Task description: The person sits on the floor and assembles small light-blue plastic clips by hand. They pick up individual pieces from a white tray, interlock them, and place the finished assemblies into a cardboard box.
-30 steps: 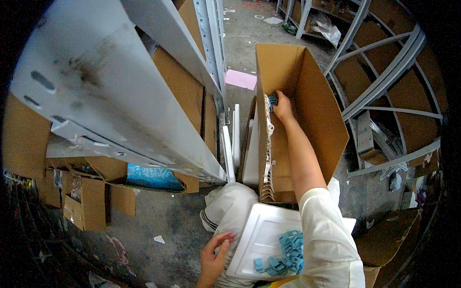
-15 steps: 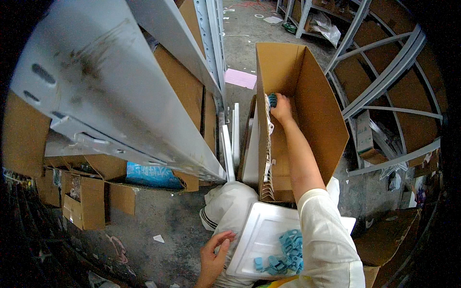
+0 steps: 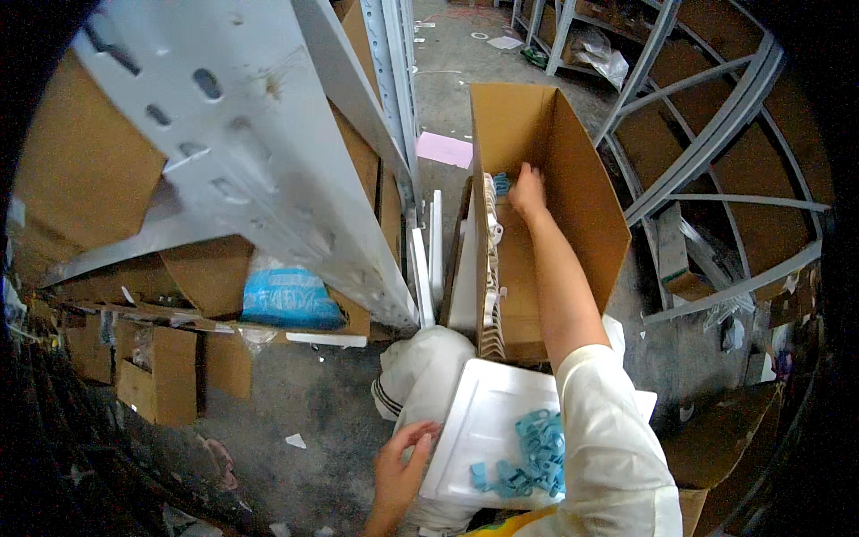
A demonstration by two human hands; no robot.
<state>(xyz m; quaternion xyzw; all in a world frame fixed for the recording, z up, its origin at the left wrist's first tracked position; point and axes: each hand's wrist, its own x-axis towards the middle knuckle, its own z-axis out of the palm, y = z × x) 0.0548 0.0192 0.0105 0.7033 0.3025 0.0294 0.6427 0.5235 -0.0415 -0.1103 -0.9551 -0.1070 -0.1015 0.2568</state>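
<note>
A deep cardboard box [image 3: 591,206] stands in front of me, and my right arm reaches into it. My right hand [image 3: 528,190] is near its far end, fingers loosely apart, with nothing seen in them. Just left of that hand, small blue ridged pieces [image 3: 500,183] sit at the end of a row of white plastic parts [image 3: 492,286] along the box's left wall. On my lap lies a white tray [image 3: 461,430] with a heap of light-blue plastic clips [image 3: 541,447], partly hidden by my right sleeve. My left hand [image 3: 403,470] rests open beside the tray's left edge, thumb apart from the fingers.
A grey metal shelf frame [image 3: 295,161] rises close on my left, with a blue-and-white bag [image 3: 291,295] on its lower level. Another metal rack [image 3: 716,161] stands to the right. Small cartons [image 3: 170,385] and paper scraps lie on the concrete floor.
My right hand has moved slightly right, away from the blue pieces, which stay at the box's left wall. The view has shifted a little. My left hand remains beside the tray.
</note>
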